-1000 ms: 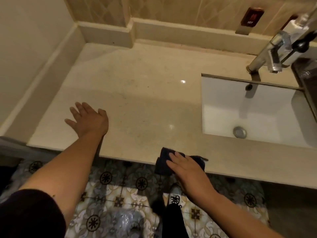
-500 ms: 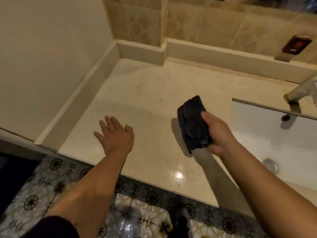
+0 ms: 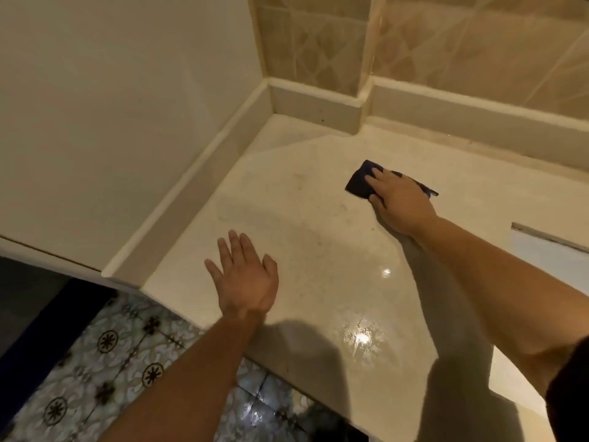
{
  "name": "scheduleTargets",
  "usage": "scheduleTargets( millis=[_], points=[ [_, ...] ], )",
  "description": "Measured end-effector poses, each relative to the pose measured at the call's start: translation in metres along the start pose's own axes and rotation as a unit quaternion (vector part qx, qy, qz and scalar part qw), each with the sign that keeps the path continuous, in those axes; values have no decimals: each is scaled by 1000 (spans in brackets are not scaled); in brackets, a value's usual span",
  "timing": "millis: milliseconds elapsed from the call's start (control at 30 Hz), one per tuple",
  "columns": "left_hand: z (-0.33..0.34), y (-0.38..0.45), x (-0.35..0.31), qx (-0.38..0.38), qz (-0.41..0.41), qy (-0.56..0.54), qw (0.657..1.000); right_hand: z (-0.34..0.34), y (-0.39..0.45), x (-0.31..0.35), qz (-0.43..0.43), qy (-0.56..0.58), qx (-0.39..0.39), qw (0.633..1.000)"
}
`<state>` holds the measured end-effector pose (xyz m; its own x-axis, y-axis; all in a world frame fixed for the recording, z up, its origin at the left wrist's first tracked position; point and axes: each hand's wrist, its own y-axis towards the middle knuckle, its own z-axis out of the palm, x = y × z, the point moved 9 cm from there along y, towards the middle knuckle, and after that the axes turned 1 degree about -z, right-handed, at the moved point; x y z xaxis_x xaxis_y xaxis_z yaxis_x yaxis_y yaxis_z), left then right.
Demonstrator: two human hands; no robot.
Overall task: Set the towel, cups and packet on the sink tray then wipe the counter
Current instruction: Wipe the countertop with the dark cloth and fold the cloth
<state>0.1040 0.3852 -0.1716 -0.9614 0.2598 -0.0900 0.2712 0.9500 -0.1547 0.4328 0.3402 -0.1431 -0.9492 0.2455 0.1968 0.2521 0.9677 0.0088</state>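
Two bare hands on a cream stone counter [image 3: 318, 237]. The right hand [image 3: 400, 202] lies palm-down on a folded dark-blue cloth [image 3: 358, 183], fingers straight and close together, pressing it flat on the rear part of the counter, near the raised backsplash [image 3: 478, 122]. The left hand [image 3: 245, 279] rests flat near the front edge, fingers spread, holding nothing, well apart from the cloth. A sink corner [image 3: 548, 250] shows at right; patterned floor tiles [image 3: 111, 362] lie below.

cloth [image 3: 360, 183] on counter [image 3: 318, 237] | left hand [image 3: 245, 279] nearer, leftward
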Motion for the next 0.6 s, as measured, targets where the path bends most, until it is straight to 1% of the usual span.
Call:
scheduleTargets(
  millis=[67, 167, 300, 400, 467, 500, 533, 600],
  points=[
    [-1, 0, -1, 7, 2, -8, 1000, 4, -38, 42, -44, 10, 11, 999],
    [3, 2, 0, 23, 2, -15, 1000, 16, -116, 110, -107, 60, 11, 992],
    [4, 2, 1, 47, 5, -18, 999, 37, -219, 175, -136, 81, 37, 987],
    [4, 3, 2, 74, 16, -15, 997, 45, -271, 204, -129, 70, 33, 989],
    [3, 3, 5, 98, 38, -10, 994, 46, -291, 219, -114, 56, 31, 991],
    [2, 3, 7, 109, 55, -6, 993, 46, -298, 225, -106, 70, 38, 991],
    [0, 1, 10, 118, 72, -4, 990, 45, -305, 228, -91, 100, 46, 990],
    [-6, -7, 15, 134, 99, -9, 986, 37, -315, 229, -44, 224, 60, 972]
  ],
)
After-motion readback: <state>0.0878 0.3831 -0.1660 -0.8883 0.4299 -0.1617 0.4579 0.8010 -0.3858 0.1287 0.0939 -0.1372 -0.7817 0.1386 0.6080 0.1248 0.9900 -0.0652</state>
